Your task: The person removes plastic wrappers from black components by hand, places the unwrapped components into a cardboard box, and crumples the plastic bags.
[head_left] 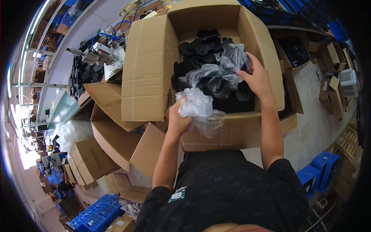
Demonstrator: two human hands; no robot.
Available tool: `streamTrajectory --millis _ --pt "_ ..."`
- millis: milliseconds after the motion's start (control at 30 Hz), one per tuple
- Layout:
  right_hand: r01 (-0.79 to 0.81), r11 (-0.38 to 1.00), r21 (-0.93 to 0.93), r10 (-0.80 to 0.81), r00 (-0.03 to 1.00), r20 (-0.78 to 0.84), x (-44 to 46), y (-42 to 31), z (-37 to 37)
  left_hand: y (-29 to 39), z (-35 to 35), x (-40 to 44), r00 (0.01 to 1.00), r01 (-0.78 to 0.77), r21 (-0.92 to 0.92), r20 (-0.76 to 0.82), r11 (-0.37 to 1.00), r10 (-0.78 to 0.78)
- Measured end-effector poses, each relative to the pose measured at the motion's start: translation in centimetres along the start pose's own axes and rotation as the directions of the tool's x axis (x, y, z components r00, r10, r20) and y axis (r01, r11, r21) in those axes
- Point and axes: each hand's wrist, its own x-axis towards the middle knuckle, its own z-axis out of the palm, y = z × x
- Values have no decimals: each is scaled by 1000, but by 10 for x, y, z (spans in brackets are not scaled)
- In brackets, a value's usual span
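Note:
A large open cardboard box point(148, 73) stands right in front of me, with many black parts point(199, 48) piled inside. My left hand point(178, 118) is closed around a bunched clear plastic bag point(196, 102) over the near left edge of the box. Over the right side of the pile, my right hand point(257, 79) grips a second clear plastic bag point(234, 58) between thumb and fingers. Dark pieces show through that bag. Clear film stretches across the pile between the two hands, and I cannot tell which bag it belongs to.
On the left bench a small metal machine point(102, 54) with blue air hoses stands by more black parts point(83, 73). Opened cardboard boxes point(112, 135) crowd the left floor. Blue crates point(98, 214) sit lower left, blue bins point(319, 170) lower right. A person point(63, 185) is far left.

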Motion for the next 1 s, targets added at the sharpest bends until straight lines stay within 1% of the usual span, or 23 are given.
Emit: streamTrajectory --millis 100,167,233,267,333,367,400,433,467,533,567,600,667,700,733,767,800,833,867,900,933,967,1000 --pt "31 996 -83 -38 995 -89 1 8 2 -6 -9 -6 997 74 13 9 997 -74" --pt "31 990 -137 -49 991 -127 1 4 2 -13 -10 -7 1000 13 -15 16 1000 -13" --pt "-11 963 -270 -40 983 -180 -1 -14 0 -18 -15 -7 1000 -9 -39 25 999 10" --pt "-16 959 -282 -37 983 -181 0 -11 2 -20 -18 -5 998 -2 -42 63 999 5" --pt "34 881 -472 -152 965 -215 4 -5 2 -20 -22 1 995 6 -62 103 998 0" --pt "27 874 -484 -148 966 -214 5 -5 2 -18 -25 3 987 16 -51 161 999 -8" --pt "88 876 -474 -193 965 -180 4 -10 2 -17 -28 6 975 25 -39 219 999 -16" --pt "147 875 -461 -239 960 -147 4 -14 2 -19 -31 8 974 30 -52 227 998 -17" --pt "137 869 -475 -231 962 -145 4 -15 3 -22 -33 8 961 4 -32 278 999 5" --pt "144 922 -360 -204 970 -134 3 -20 5 -26 -37 9 942 -14 -31 335 999 24" --pt "40 938 -346 -105 980 -171 -1 -26 6 -26 -39 9 928 -29 -39 369 999 42" --pt "28 933 -359 -95 981 -171 -5 -24 7 -26 -41 9 914 -48 -46 402 998 63" --pt "104 989 -106 -138 908 -397 -11 -16 7 -26 -46 12 908 -55 -73 411 996 80" --pt "60 998 26 -43 902 -429 -15 -27 8 -23 -49 14 890 -62 -77 447 995 90" --pt "47 999 17 -35 902 -431 -19 -26 8 -21 -50 14 869 -67 -81 485 994 98" --pt "76 968 240 34 905 -423 -23 -23 6 -20 -50 14 864 -59 -90 494 994 96" --pt "110 885 452 94 910 -404 -26 -21 5 -20 -50 16 852 -57 -157 507 986 131" --pt "91 849 520 110 932 -344 -35 -21 3 -19 -50 19 841 -59 -223 515 973 168" --pt "90 851 517 114 930 -350 -45 -23 7 -17 -48 20 837 -57 -226 521 972 170" --pt "113 876 468 56 942 -332 -55 -28 17 -13 -44 21 840 77 -374 524 924 142" --pt "142 897 419 -6 951 -310 -63 -34 28 -9 -41 24 842 203 -507 528 838 115" --pt "166 813 558 -37 972 -234 -71 -42 41 -1 -40 31 841 201 -506 528 838 117" --pt "169 708 685 -79 984 -161 -80 -50 55 9 -38 40 769 284 -370 638 885 20"
